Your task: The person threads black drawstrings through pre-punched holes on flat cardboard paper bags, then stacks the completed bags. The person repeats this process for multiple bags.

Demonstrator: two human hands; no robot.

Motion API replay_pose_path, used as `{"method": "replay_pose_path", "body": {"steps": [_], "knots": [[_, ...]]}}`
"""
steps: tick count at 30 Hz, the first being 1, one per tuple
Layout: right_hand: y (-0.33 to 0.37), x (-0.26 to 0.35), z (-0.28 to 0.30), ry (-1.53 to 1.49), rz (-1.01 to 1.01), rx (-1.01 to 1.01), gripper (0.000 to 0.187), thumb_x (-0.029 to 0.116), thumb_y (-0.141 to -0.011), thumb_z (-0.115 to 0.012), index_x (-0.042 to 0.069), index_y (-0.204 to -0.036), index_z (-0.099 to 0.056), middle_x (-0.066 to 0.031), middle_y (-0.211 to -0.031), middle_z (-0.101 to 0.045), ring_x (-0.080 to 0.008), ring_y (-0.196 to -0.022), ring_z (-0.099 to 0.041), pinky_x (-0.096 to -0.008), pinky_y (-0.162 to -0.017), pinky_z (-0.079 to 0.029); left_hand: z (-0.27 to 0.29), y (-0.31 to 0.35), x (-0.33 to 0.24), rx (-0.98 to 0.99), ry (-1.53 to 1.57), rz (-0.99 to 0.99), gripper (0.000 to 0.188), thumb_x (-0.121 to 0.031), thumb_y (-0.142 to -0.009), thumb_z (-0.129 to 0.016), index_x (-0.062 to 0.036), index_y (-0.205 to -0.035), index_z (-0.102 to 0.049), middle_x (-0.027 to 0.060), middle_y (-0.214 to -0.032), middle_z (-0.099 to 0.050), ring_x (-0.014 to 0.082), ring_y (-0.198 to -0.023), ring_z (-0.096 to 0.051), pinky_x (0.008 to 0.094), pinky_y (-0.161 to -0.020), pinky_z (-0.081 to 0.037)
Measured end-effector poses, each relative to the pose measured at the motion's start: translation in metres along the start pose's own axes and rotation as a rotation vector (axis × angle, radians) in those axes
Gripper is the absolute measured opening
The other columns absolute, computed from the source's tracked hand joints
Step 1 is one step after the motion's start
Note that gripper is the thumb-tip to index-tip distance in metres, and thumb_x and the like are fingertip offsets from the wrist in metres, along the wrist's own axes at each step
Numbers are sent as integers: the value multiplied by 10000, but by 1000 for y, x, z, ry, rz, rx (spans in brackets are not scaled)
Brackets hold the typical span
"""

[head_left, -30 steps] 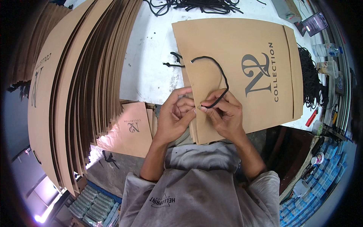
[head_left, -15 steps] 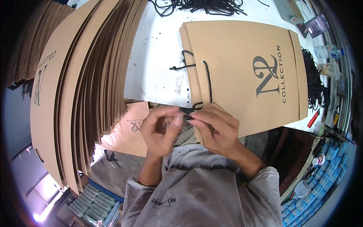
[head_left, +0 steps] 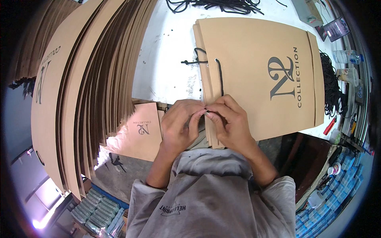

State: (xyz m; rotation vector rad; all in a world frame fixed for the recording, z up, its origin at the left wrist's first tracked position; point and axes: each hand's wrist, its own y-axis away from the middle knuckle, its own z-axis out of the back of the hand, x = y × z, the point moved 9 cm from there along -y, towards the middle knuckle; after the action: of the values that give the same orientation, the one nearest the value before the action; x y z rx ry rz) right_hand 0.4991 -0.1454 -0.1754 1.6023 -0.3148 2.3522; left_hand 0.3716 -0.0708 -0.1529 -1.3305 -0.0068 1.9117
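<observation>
A brown paper bag (head_left: 246, 79) with dark printing lies flat on the stack before me, its open top toward the left. A black cord handle (head_left: 220, 77) runs from an eyelet along its face down to my fingers. My left hand (head_left: 180, 123) and my right hand (head_left: 230, 121) meet at the bag's near top corner. Both pinch the cord's end, and only a small dark bit shows between the fingertips. Farther up the bag's top edge, another black cord (head_left: 194, 62) sticks out with a knot at its tip.
Tall rows of brown bags (head_left: 95, 79) stand at left. Loose black cords (head_left: 222, 4) lie at the table's far edge, more black cord (head_left: 331, 85) at right. A red-handled tool (head_left: 330, 126) sits near a phone (head_left: 336, 29). Below left is another bag (head_left: 143, 129).
My hands have come together and my left hand has closed in on the cord at the fingertips. The loop of cord between them has drawn in. The whole view has shifted slightly.
</observation>
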Motion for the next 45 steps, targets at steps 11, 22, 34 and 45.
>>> {"method": "replay_pose_path", "body": {"steps": [11, 22, 34, 45], "knots": [[-3, -16, 14, -272, -56, 29, 79, 35, -1005, -603, -26, -982, -648, -69, -894, -579, -145, -798, -551, -270, -712, -435, -29, 17, 29, 67, 463, 338, 342, 44, -875, -774, 38, -1210, -701, 148, -1107, -698, 173, -935, -691, 263, -762, -573], [0, -30, 11, -484, -176, -28, 108, 0, -943, -673, -12, -1050, -684, -70, -952, -620, -153, -820, -585, -290, -740, -487, -37, 19, 40, -60, 773, 461, 128, 7, -989, -656, 46, -1092, -720, 108, -1012, -706, 125, -837, -675, 234, -729, -536], [-9, 11, 34, 176, 242, 8, 400, 157, -831, -790, -21, -1168, -670, -169, -1190, -640, -356, -1134, -617, -432, -943, -528, 39, 28, 19, -23, 264, 307, 304, -72, -888, -788, 31, -1153, -683, 214, -1192, -685, 260, -1026, -689, 324, -754, -585], [57, -48, 223, 352, 30, -418, 602, 197, -1003, -504, -57, -1534, -375, -209, -1345, -645, -322, -1279, -600, -430, -1142, -401, -37, 90, -37, 587, -481, -410, 449, -399, -934, -662, -259, -1361, -657, 25, -1539, -524, 319, -1424, -477, 642, -1174, -279]]}}
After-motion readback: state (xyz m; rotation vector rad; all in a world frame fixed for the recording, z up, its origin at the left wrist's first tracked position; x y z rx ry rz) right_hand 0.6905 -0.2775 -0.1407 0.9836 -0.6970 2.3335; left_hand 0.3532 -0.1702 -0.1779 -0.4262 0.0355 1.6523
